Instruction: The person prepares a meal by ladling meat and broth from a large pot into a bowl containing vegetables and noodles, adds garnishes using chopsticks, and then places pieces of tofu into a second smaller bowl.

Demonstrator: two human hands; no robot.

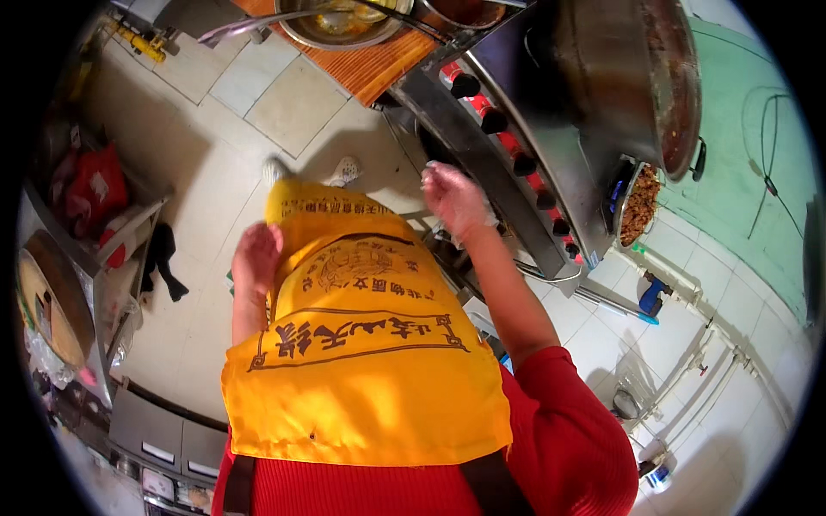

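My left hand hangs beside a yellow apron, fingers loosely bent and nothing seen in it. On the other side, my right hand is raised in front of the stove's lower front. It seems to wear a thin clear plastic glove. Its fingers curl inward, and the palm is hidden. Closest to this hand is a steel gas stove with a row of black knobs on a red strip. A large stained metal pot stands on it.
A wooden board holds a metal bowl with utensils. Beyond the stove sits a pan of brown chopped food. White pipes run along the tiled wall at right. At left are a metal rack and a round wooden board.
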